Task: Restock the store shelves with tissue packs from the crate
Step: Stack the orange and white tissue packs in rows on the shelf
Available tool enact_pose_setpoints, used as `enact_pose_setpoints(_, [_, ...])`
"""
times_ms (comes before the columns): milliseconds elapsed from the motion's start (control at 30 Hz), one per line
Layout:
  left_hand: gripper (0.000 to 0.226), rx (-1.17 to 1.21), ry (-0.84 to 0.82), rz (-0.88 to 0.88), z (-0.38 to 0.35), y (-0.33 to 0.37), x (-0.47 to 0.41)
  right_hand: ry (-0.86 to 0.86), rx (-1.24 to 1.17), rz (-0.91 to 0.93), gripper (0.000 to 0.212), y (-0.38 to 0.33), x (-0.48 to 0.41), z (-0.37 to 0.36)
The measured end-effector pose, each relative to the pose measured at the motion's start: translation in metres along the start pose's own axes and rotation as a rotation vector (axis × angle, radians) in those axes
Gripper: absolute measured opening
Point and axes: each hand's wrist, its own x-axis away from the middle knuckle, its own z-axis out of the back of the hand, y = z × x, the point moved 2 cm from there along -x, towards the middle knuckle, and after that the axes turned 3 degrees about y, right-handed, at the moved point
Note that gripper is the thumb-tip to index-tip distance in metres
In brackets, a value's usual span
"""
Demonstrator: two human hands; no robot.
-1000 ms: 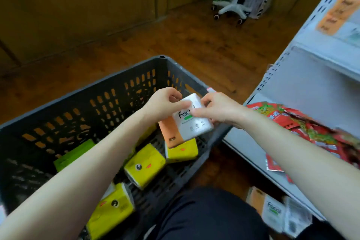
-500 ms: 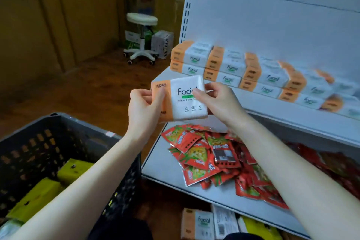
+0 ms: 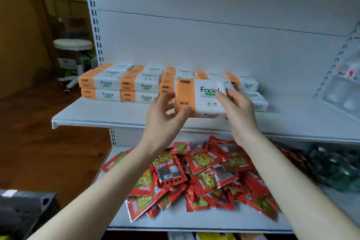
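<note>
I hold an orange-and-white "Facial" tissue pack [image 3: 198,97] between both hands, just above the front of the white middle shelf [image 3: 109,113]. My left hand [image 3: 165,115] grips its orange left end from below, and my right hand [image 3: 237,111] grips its white right end. Behind it, matching tissue packs [image 3: 120,85] stand stacked two high in a row along the shelf. Only a dark corner of the crate [image 3: 21,206] shows at the bottom left.
Red snack packets [image 3: 196,177] lie heaped on the lower shelf [image 3: 175,220] under my forearms. Dark green packets [image 3: 335,167] sit at its right. A white stool [image 3: 73,52] stands on the wooden floor to the left. Clear packaged goods [image 3: 344,87] occupy the right bay.
I have lifted the tissue pack out of the crate and carried it up and right to the middle shelf. My view turned from the crate to the shelves.
</note>
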Motion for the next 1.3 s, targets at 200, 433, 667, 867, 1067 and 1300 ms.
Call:
enact_pose_setpoints(200, [0.051, -0.117, -0.204, -0.178, -0.081, 0.018, -0.019, 0.242, -0.149, -0.066, 0.017, 0.014, -0.04, 0.073])
enact_pose_setpoints(433, [0.042, -0.489, -0.25, -0.405, -0.152, 0.026, -0.067, 0.351, -0.071, -0.101, 0.02, 0.029, -0.091, 0.12])
enact_pose_setpoints(667, [0.037, -0.698, -0.25, -0.473, -0.189, 0.014, -0.105, 0.317, 0.061, -0.109, 0.033, 0.049, -0.133, 0.128])
enact_pose_setpoints(867, [0.033, -0.813, -0.224, -0.582, -0.199, -0.003, -0.109, 0.247, 0.197, -0.149, 0.031, 0.065, -0.145, 0.124])
enact_pose_setpoints(1067, [0.029, -0.795, -0.199, -0.623, -0.193, -0.01, -0.104, 0.23, 0.198, -0.091, 0.03, 0.067, -0.142, 0.123])
enact_pose_setpoints(1300, [0.039, -0.922, -0.135, -0.789, -0.199, -0.018, -0.104, 0.209, 0.2, -0.096, 0.019, 0.072, -0.135, 0.121])
